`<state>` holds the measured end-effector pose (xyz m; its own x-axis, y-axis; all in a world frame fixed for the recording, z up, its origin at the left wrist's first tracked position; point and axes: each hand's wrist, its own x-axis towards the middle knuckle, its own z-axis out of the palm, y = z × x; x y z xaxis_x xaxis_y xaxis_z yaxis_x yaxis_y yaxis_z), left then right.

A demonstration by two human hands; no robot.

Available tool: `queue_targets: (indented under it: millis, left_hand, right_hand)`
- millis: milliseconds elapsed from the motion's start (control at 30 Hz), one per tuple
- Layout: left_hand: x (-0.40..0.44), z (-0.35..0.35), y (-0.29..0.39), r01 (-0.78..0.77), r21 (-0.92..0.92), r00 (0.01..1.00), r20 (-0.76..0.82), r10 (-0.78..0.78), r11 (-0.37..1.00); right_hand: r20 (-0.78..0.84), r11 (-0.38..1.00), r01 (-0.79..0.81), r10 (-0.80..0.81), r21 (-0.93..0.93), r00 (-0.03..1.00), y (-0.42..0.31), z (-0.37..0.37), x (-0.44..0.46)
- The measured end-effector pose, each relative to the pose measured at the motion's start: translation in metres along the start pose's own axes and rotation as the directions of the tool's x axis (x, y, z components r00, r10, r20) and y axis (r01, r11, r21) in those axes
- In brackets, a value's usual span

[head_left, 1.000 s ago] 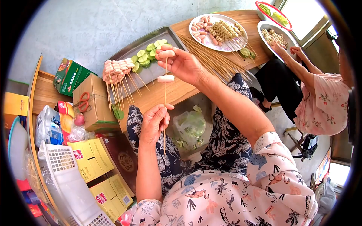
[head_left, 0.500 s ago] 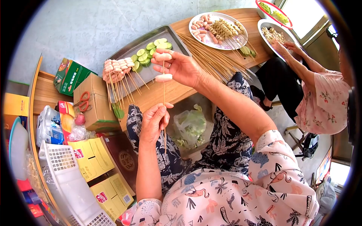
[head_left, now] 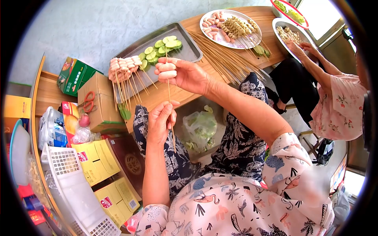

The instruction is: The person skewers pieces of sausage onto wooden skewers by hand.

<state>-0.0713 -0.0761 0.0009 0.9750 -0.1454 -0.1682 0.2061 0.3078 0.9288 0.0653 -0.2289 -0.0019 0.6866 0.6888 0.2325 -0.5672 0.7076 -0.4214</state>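
Observation:
My left hand (head_left: pixel 160 122) pinches a thin wooden skewer (head_left: pixel 169 92) that stands nearly upright. Near its top, my right hand (head_left: pixel 187 74) has its fingers closed round small pink sausages (head_left: pixel 167 74) threaded on the stick, two of them side by side; the skewer's tip pokes out above. Behind the hands lies a metal tray (head_left: pixel 126 50) with green cucumber slices (head_left: pixel 157 49) and a pile of skewered sausages (head_left: pixel 125 67) at its left end. Bare skewers (head_left: pixel 220 59) are spread on the table right of the tray.
A plate (head_left: pixel 236 44) holds loose sausages and filled skewers. At the right, a person's hands (head_left: pixel 301 49) are in a metal bowl (head_left: pixel 277 25). A plastic bag of greens (head_left: pixel 200 126) lies below. Boxes (head_left: pixel 100 102), scissors (head_left: pixel 89 101) and a white basket (head_left: pixel 78 188) stand left.
My right hand has moved down the skewer, and the upper sausage now sits close against the lower one. More of the skewer's tip shows above the fingers.

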Motion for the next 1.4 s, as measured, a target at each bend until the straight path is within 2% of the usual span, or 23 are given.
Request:
queue_targets:
  millis: [300, 500, 533, 567, 633, 667, 733, 767, 800, 833, 867, 900, 967, 1100, 1167, 1200, 1333, 1400]
  left_hand:
    - [0.0, 0.003, 0.002, -0.015, 0.008, 0.999, -0.033, 0.015, 1.0]
    - [0.001, 0.003, 0.001, -0.01, 0.027, 0.998, -0.066, 0.012, 1.0]
    - [0.001, 0.003, 0.002, -0.01, 0.038, 0.998, -0.062, 0.013, 0.999]
    - [-0.001, 0.004, 0.004, 0.001, 0.051, 0.998, -0.065, 0.003, 0.999]
    - [-0.002, 0.003, 0.003, 0.002, 0.068, 0.998, -0.057, 0.002, 0.998]
    - [-0.003, 0.003, 0.004, 0.008, 0.076, 0.998, -0.055, -0.004, 0.997]
    - [-0.003, 0.001, 0.003, 0.017, 0.077, 0.998, -0.055, -0.012, 0.997]
    - [-0.003, 0.0, 0.004, 0.028, 0.08, 0.998, -0.063, -0.023, 0.996]
    - [-0.003, 0.001, 0.004, 0.027, 0.081, 0.998, -0.061, -0.022, 0.996]
    - [-0.003, 0.001, 0.004, 0.024, 0.081, 0.998, -0.063, -0.019, 0.996]
    - [-0.002, 0.001, 0.003, 0.036, 0.082, 0.998, -0.061, -0.031, 0.996]
    - [-0.001, 0.002, 0.003, 0.049, 0.084, 0.997, -0.057, -0.044, 0.995]
    - [0.0, 0.004, 0.003, 0.07, 0.095, 0.996, -0.062, -0.065, 0.993]
    - [0.003, 0.003, 0.003, 0.095, 0.112, 0.994, -0.067, -0.088, 0.989]
    - [0.003, 0.003, 0.004, 0.092, 0.139, 0.994, -0.063, -0.084, 0.986]
    - [0.004, 0.005, 0.006, 0.103, 0.135, 0.994, -0.056, -0.096, 0.985]
    - [0.005, 0.006, 0.008, 0.108, 0.136, 0.994, -0.043, -0.103, 0.985]
    - [0.005, 0.004, 0.007, 0.114, 0.134, 0.993, -0.042, -0.109, 0.984]
  right_hand:
    - [0.002, 0.999, -0.039, 0.039, -0.021, 0.999, 0.003, 0.007, -0.003]
    - [0.016, 0.994, -0.047, 0.049, -0.101, 0.999, -0.011, -0.007, -0.002]
    - [-0.151, 0.963, -0.13, 0.096, -0.237, 0.984, -0.021, -0.01, -0.002]
    - [-0.319, 0.91, -0.23, 0.116, -0.346, 0.94, -0.03, -0.014, -0.002]
    - [-0.497, 0.675, -0.403, 0.061, -0.618, 0.866, -0.061, -0.036, -0.002]
    - [-0.537, 0.563, -0.454, 0.022, -0.69, 0.843, -0.078, -0.059, -0.001]
    - [-0.61, 0.334, -0.537, -0.175, -0.775, 0.773, -0.112, -0.106, -0.002]
    - [-0.59, 0.213, -0.551, -0.331, -0.807, 0.736, -0.129, -0.138, -0.002]
    - [-0.449, -0.059, -0.55, -0.509, -0.833, 0.735, -0.145, -0.171, -0.001]
    - [-0.296, -0.267, -0.537, -0.603, -0.8, 0.741, -0.161, -0.191, -0.002]
    - [-0.278, -0.299, -0.566, -0.64, -0.768, 0.716, -0.17, -0.194, -0.006]
    - [-0.358, -0.288, -0.619, -0.61, -0.731, 0.707, -0.179, -0.198, -0.007]
    - [-0.484, -0.264, -0.763, -0.64, -0.59, 0.596, -0.189, -0.208, 0.001]
    - [-0.465, -0.297, -0.745, -0.629, -0.598, 0.623, -0.194, -0.225, 0.014]
    - [-0.543, -0.297, -0.802, -0.61, -0.519, 0.577, -0.193, -0.233, 0.025]
    - [-0.407, -0.354, -0.792, -0.71, -0.498, 0.574, -0.185, -0.238, 0.028]
    - [-0.324, -0.425, -0.812, -0.763, -0.4, 0.56, -0.176, -0.256, 0.033]
    - [-0.303, -0.364, -0.764, -0.761, -0.532, 0.573, -0.177, -0.259, 0.031]
